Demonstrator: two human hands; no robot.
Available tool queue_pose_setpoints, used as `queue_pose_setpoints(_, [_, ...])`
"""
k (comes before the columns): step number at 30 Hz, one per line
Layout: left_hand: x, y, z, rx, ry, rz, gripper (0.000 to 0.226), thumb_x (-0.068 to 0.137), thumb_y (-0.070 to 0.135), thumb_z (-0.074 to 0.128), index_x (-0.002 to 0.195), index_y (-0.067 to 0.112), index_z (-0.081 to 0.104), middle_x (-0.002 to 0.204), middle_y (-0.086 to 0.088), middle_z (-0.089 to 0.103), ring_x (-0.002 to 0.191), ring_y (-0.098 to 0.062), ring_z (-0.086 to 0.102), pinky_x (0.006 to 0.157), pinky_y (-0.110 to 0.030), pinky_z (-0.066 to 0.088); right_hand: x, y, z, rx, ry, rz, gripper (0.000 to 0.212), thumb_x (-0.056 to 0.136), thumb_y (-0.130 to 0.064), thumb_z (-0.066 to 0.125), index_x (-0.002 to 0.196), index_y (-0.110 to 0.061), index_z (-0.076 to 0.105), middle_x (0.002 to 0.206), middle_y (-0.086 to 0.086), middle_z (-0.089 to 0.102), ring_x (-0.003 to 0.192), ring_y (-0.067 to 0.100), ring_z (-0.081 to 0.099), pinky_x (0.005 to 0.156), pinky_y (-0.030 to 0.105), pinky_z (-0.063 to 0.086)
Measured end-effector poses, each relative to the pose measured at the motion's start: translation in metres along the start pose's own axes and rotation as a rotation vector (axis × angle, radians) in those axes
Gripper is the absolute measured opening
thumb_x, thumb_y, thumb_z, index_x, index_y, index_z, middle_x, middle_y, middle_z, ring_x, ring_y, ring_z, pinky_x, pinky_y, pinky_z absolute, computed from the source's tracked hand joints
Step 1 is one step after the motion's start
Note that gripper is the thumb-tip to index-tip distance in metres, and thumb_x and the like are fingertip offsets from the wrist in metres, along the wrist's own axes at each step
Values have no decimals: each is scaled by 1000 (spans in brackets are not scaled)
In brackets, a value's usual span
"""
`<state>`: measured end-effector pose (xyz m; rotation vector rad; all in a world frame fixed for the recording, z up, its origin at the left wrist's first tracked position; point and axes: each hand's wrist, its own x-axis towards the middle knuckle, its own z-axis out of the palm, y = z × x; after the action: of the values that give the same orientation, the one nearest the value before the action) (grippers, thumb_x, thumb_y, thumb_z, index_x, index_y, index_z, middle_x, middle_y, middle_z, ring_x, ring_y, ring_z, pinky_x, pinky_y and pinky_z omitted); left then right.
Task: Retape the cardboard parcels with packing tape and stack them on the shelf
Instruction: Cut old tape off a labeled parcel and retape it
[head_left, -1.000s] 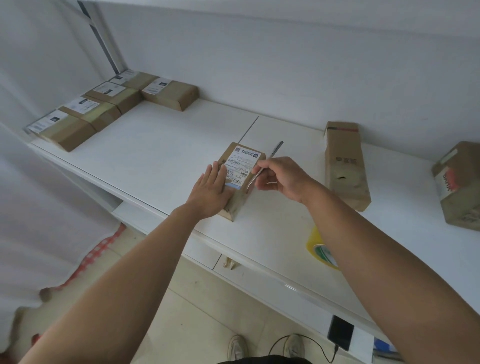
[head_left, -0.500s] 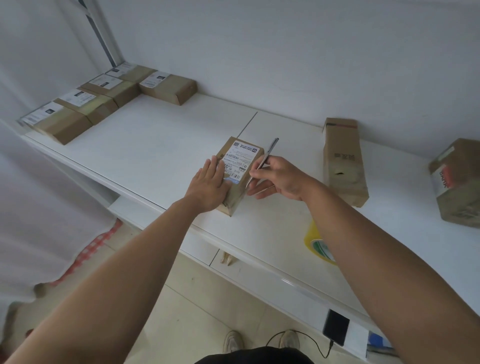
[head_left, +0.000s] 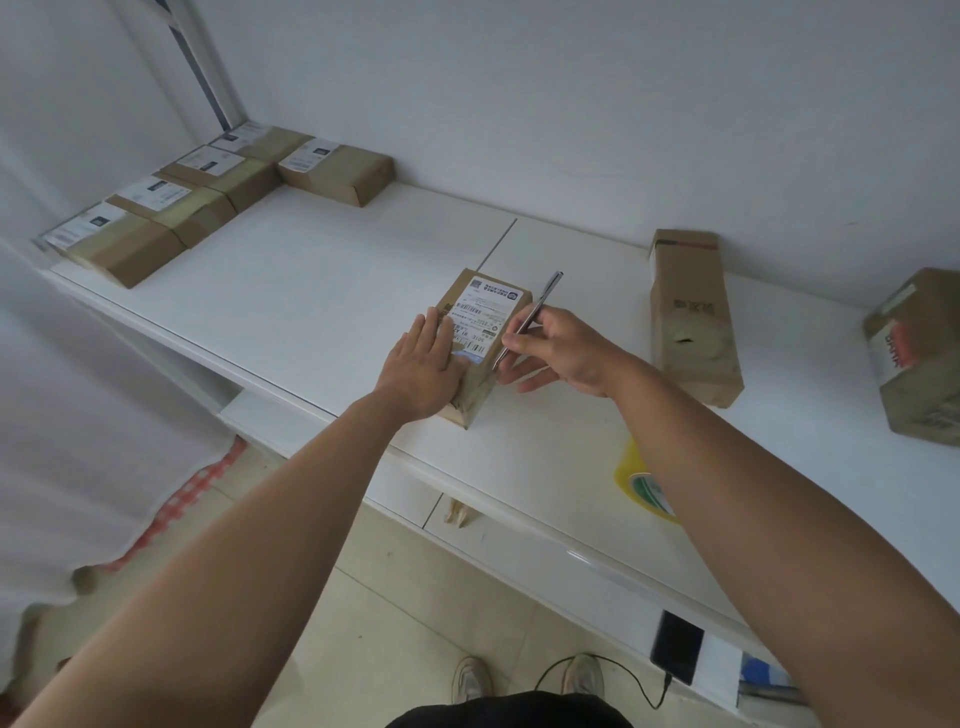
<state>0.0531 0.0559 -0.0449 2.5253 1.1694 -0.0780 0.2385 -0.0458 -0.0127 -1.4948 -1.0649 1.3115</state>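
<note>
Pen (head_left: 527, 318) tip lowered beside labelled parcel (head_left: 485, 332); print too small to read.

parcel (head_left: 488, 317) on shelf (head_left: 311, 291) (tape (head_left: 641, 480) nearer)

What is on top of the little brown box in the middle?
A white shipping label and the flat left hand lie on the small brown cardboard box. The hand covers part of the label.

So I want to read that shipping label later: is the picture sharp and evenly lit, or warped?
Head view: soft, even light, no glare; the label on the parcel is sharp enough for barcodes, small print unreadable; wide-angle bending curves the shelf edge and stretches both forearms.
</note>
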Motion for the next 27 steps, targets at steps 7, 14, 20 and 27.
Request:
queue_pose_setpoints(7, [1, 0, 0, 10, -4, 1, 63, 107, 40, 20, 159, 12, -3, 166, -10, -12, 153, -25, -11, 124, -38, -2, 1, 0, 1, -13, 0, -11, 8, 99, -19, 60, 97, -16, 53, 93, 14, 73, 86, 32, 74, 69, 38, 59])
queue_pose_setpoints(14, [1, -1, 1, -1, -15, -4, 64, 107, 42, 19, 159, 13, -3, 166, -9, -13, 153, -23, -12, 123, -37, -3, 1, 0, 1, -19, 0, -14, 9, 99, -18, 60, 99, -14, 52, 90, 11, 72, 85, 32, 74, 71, 40, 60])
queue_pose_setpoints(20, [1, 0, 0, 5, -12, -6, 64, 107, 42, 20, 159, 12, -2, 166, -9, -13, 153, -24, -12, 123, -37, -3, 1, 0, 2, -36, 46, -24, 11, 99, -18, 61, 103, -12, 53, 88, 11, 72, 83, 33, 74, 68, 40, 60])
queue_pose_setpoints(27, [2, -1, 1, 4, -9, 2, 64, 107, 41, 21, 159, 12, -2, 166, -9, -13, 153, -24, -12, 123, -38, -2, 1, -3, -6, -22, 212, -64, 10, 98, -15, 60, 90, -17, 54, 78, 10, 71, 71, 30, 73, 62, 36, 58])
